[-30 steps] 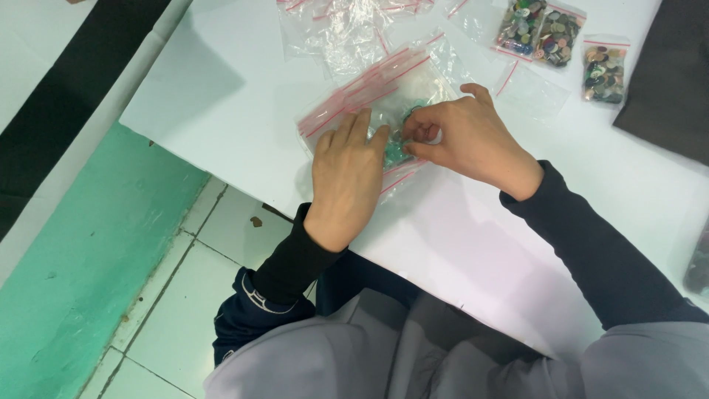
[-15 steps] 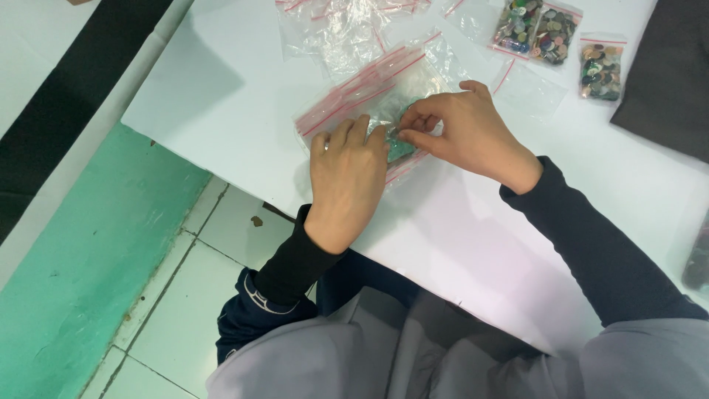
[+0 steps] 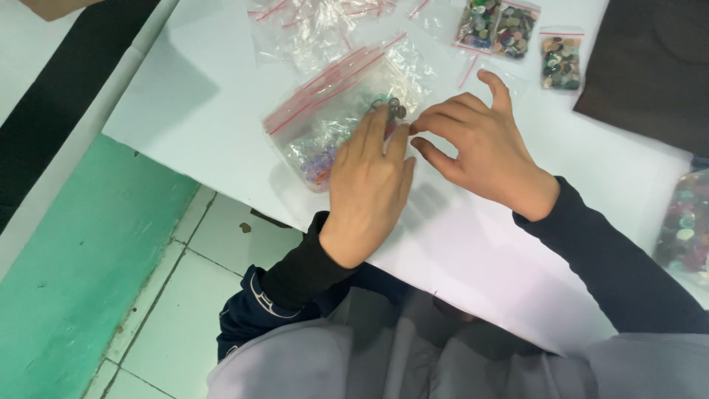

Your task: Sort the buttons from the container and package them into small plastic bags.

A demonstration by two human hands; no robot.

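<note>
We saw our left hand lying flat on a stack of clear bags with red zip strips, on the white table. Its fingers were stretched out side by side and pressed down on the stack, so its grip was flat and closed on nothing. Small coloured buttons showed through the plastic under and just beside that hand, purple and orange ones toward the table's near edge, a few dark round ones at its fingertips.

Our right hand hovered just right of the stack, close to the left fingertips. Its thumb and forefinger were drawn together in a pinch near the dark buttons; whether anything sat between them we could not tell. The other fingers were curled loosely and the little finger was raised.

Beyond the stack, farther from us, lay a loose heap of empty bags. To the right of the stack, at the far side, lay two filled bags side by side and a smaller filled bag just beside them. A dark cloth covered the far right corner. Another bag of buttons lay at the right edge, well apart from the stack.
</note>
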